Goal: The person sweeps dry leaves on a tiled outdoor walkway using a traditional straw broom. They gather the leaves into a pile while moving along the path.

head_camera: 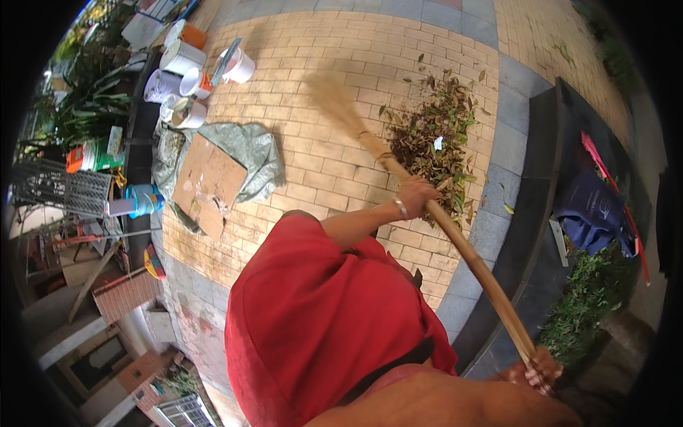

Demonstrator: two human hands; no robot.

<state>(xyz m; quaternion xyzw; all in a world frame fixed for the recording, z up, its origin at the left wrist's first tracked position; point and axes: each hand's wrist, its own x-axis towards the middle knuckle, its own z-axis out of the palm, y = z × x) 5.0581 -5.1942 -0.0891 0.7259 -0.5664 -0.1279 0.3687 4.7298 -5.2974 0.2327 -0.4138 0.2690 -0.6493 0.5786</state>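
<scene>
A straw broom with a long bamboo handle crosses the view diagonally. Around the middle of the handle my left hand, with a band at its wrist, is closed. Near the handle's lower right end my right hand grips it. The bristles are blurred and lie over the tan paving, left of a heap of dry leaves and dark debris. A small white scrap lies on that heap. A red garment covers my body at the centre and hides part of the paving.
White buckets stand at the upper left. Below them a flattened piece of cardboard lies on a grey-green tarp. A dark stone ledge runs along the right, with a navy cloth bag and plants beside it.
</scene>
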